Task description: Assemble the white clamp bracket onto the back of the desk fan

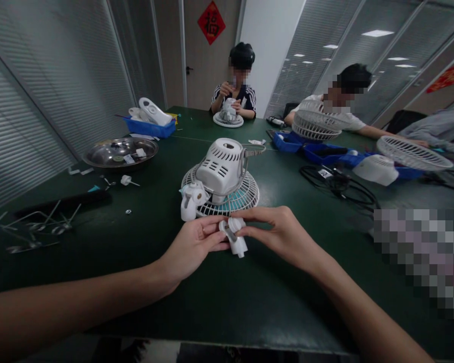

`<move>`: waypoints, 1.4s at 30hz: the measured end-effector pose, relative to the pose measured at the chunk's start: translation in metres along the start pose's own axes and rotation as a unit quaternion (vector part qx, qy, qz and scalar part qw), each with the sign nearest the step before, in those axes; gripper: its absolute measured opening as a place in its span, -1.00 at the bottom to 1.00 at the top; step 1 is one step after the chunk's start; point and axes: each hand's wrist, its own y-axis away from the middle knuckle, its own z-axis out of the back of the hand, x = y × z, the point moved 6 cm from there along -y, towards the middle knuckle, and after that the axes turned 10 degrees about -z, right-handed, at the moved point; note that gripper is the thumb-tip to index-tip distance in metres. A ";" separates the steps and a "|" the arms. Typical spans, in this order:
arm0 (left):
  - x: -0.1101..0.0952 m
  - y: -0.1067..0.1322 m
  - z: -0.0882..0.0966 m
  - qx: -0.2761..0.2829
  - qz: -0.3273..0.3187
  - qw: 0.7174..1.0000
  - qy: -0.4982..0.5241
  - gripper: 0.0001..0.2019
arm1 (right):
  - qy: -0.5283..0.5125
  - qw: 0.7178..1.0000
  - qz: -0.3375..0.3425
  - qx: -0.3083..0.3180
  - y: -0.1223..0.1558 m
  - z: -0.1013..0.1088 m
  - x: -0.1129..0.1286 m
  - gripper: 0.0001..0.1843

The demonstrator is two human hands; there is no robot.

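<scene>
Between my two hands, just above the green table, is a white plastic bracket (237, 243) with a forked top and a narrow lower end. My left hand (196, 241) grips its left side, thumb on the near face and fingers behind. My right hand (274, 227) pinches a round white cap (236, 223) at the bracket's upper right; whether cap and bracket are joined I cannot tell. Right behind my hands a white fan (223, 169) lies face down on its wire grille, its motor housing up. A white joint piece (191, 200) sticks out at its left.
A metal bowl (121, 154) with small parts stands left, before a blue tray (149, 127). Metal stands (41, 224) lie at far left. Black cables (335, 184), blue bins (287, 142) and fan grilles (318, 121) occupy the right. A person (234, 96) handles another fan opposite; others sit right.
</scene>
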 end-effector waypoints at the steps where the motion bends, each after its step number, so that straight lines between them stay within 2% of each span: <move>1: 0.000 0.000 0.000 0.005 -0.005 1.000 0.003 -0.71 | 0.013 1.000 0.003 0.000 0.001 0.000 0.002 -0.70; 5: -0.001 -0.002 0.000 0.026 -0.021 0.999 0.017 -0.71 | 0.051 0.998 0.030 -0.008 0.003 0.002 0.010 -0.69; 9: 0.001 -0.003 0.003 0.019 -0.017 0.999 0.027 -0.71 | 0.050 0.998 0.044 -0.021 0.003 0.004 0.011 -0.70; 20: 0.002 -0.002 0.004 0.027 -0.009 0.999 0.025 -0.65 | 0.030 0.999 0.027 -0.015 0.003 0.003 0.005 -0.60; 33: -0.003 0.001 -0.005 0.055 -0.023 0.998 0.016 -0.68 | 0.018 1.000 0.022 0.008 0.007 0.000 0.006 -0.68; 42: -0.004 0.001 -0.003 0.045 -0.010 0.999 0.014 -0.68 | 0.001 1.000 0.013 -0.004 0.004 0.001 0.002 -0.65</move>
